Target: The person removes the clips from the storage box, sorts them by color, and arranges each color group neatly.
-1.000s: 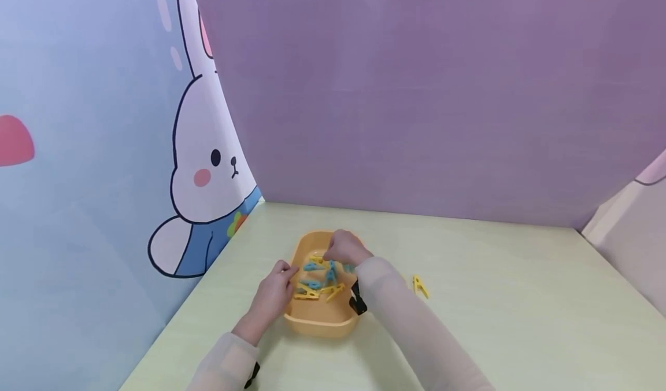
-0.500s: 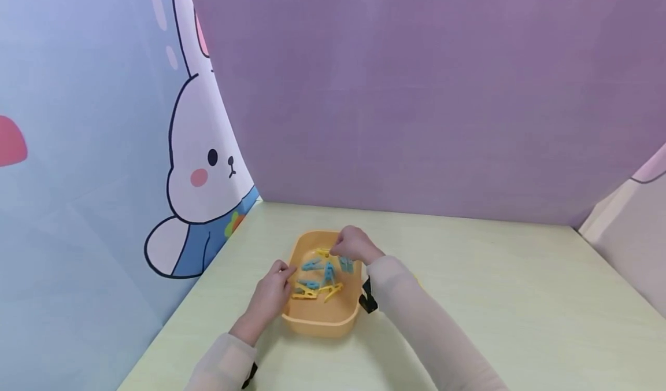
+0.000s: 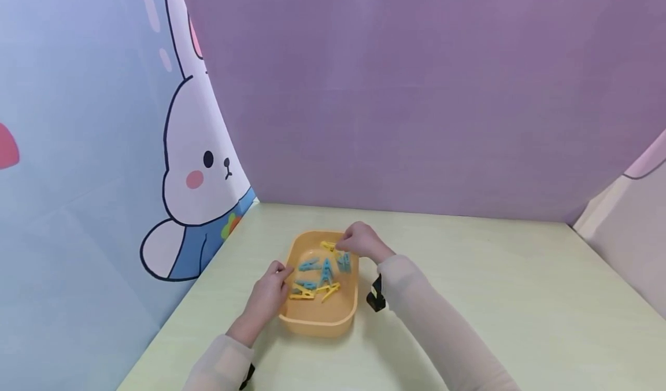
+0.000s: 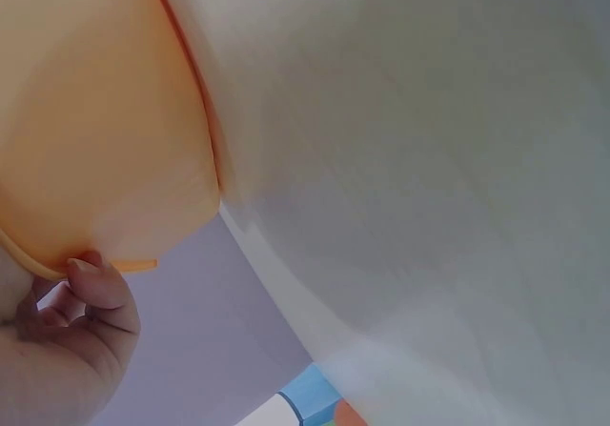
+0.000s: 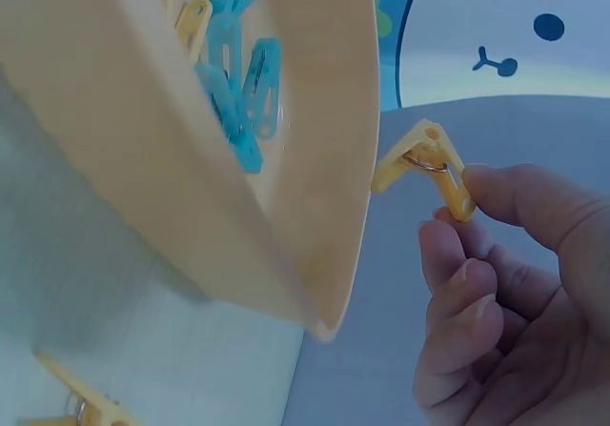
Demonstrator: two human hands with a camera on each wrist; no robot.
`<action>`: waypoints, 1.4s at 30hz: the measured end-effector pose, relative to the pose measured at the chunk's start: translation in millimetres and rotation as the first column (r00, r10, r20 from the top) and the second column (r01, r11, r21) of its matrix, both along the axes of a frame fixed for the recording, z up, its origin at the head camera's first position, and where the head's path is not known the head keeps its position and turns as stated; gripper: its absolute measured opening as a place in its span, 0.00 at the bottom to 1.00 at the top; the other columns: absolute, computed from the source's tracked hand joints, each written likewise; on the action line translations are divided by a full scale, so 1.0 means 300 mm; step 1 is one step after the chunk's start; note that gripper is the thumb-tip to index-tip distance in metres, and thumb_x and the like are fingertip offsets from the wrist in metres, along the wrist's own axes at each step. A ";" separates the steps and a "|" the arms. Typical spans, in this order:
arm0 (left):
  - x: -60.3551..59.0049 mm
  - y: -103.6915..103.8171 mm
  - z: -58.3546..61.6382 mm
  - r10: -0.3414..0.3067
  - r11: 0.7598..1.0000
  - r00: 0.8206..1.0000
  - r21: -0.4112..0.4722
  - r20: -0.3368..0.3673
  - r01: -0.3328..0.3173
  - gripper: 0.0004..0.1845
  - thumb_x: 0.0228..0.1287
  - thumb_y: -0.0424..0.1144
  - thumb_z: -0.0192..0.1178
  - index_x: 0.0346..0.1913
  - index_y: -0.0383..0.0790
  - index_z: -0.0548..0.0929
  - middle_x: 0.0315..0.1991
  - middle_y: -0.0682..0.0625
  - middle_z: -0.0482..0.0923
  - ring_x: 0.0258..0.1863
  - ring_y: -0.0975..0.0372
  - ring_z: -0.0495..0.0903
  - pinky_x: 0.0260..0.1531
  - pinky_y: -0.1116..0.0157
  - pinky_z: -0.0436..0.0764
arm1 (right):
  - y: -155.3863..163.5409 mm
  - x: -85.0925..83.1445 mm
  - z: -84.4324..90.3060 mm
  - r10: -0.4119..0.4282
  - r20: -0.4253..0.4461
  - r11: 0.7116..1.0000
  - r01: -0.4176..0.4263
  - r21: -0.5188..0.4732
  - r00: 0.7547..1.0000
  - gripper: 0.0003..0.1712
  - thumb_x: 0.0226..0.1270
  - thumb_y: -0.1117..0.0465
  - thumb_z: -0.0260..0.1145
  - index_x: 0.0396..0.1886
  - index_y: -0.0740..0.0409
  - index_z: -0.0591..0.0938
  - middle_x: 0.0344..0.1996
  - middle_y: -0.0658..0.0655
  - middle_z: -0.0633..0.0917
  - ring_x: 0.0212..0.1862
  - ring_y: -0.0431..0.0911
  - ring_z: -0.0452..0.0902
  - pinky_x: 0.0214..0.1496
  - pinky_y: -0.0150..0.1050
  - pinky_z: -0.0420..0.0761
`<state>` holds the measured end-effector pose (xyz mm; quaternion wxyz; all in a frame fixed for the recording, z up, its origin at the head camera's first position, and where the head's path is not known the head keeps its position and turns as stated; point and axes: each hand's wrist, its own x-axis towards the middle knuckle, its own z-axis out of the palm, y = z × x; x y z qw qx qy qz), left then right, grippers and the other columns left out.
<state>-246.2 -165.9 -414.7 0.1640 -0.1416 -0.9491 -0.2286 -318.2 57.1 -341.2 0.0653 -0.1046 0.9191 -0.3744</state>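
Head view: your right hand [image 3: 359, 242] has lifted off the pile, its fingers [image 5: 515, 192] pinching a yellow clothespin [image 5: 429, 164] above the tray's [image 3: 351, 316] far rim; left hand [image 3: 267, 292] still grips the tray's left edge.

So the tray [image 3: 318, 321] sits on the tabletop [image 3: 494, 298], toward the left side and a bit forward of the back wall [image 3: 416, 90]. Inside it there's a loose heap of clothespins [image 3: 318, 275], mostly in the middle and far half. Left hand [image 3: 265, 298] is on the tray's left rim, fingers touching the edge. Right hand [image 3: 361, 242] is over the far right corner of the tray, pinching one clothespin [image 5: 429, 164] right at the rim. Rabbit panel [image 3: 198, 171] stands to the left of the tray, meeting the back wall at the far left corner. Another clothespin [image 5: 76, 402] lies on the tabletop outside the tray, on its right side.
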 end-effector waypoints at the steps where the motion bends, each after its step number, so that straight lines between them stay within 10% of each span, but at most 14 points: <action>1: 0.000 0.000 -0.001 0.002 1.000 1.000 -0.001 0.001 -0.002 0.18 0.55 0.23 0.57 0.51 0.26 0.78 0.38 0.49 0.68 0.30 0.62 0.71 0.26 0.67 0.73 | 0.006 0.000 0.000 -0.003 -0.003 1.000 0.003 0.000 1.000 0.12 0.55 0.59 0.67 0.22 0.64 0.81 0.14 0.50 0.73 0.18 0.40 0.63 0.20 0.32 0.68; 10: 0.005 0.001 -0.004 0.003 1.000 1.000 0.006 0.001 -0.003 0.18 0.55 0.22 0.57 0.51 0.26 0.78 0.38 0.49 0.67 0.30 0.62 0.71 0.25 0.68 0.73 | 0.075 -0.002 0.016 -0.028 -0.026 0.998 0.026 -0.063 0.999 0.09 0.55 0.58 0.67 0.28 0.60 0.84 0.27 0.53 0.82 0.29 0.49 0.77 0.27 0.37 0.76; 42: 0.002 0.007 -0.002 0.023 1.000 0.999 0.006 0.047 -0.024 0.18 0.56 0.24 0.57 0.52 0.27 0.77 0.39 0.49 0.67 0.30 0.62 0.70 0.25 0.69 0.72 | 0.321 0.000 0.047 -0.143 0.016 0.971 0.143 -0.191 0.990 0.14 0.62 0.54 0.62 0.38 0.60 0.83 0.31 0.56 0.79 0.28 0.47 0.68 0.30 0.41 0.73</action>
